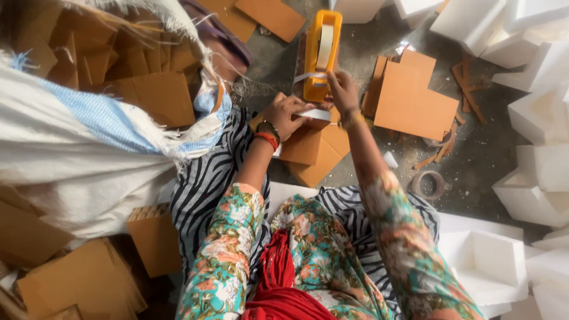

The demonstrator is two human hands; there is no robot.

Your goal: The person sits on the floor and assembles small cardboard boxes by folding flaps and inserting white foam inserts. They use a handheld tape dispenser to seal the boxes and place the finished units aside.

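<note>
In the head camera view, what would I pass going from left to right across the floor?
White woven sack → left hand → yellow tape dispenser → right hand → flat cardboard pieces → tape roll → white foam blocks.

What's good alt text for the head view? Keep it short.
Seen from above, a seated person's left hand presses a small folded cardboard box on the floor while the right hand pulls white tape from a yellow tape dispenser. A white sack of cardboard pieces lies at left, white foam blocks at right.
</note>
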